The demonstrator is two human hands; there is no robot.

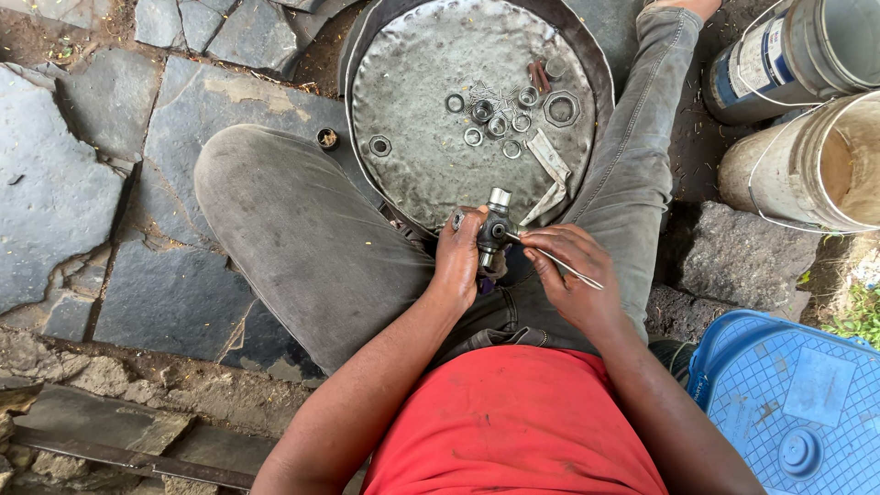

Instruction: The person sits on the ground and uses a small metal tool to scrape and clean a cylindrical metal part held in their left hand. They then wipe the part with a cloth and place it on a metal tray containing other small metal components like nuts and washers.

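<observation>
Holding cross-shaped metal joint [495,229] tight in left hand [458,259]; right hand [570,275] pinches thin metal pick [559,264], tip at joint, above round metal tray [412,174] with rings.

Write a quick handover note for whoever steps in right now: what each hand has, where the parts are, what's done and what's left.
Left hand: grip closed on the dark cross-shaped metal joint, held over the lap.
Right hand: holds a thin metal pick, tip at the joint's side.
Round metal tray ahead: loose rings and bearing cups, a large nut, folded paper strips.
Done: parts laid out on the tray.
Left: those parts are not yet on the joint.
</observation>
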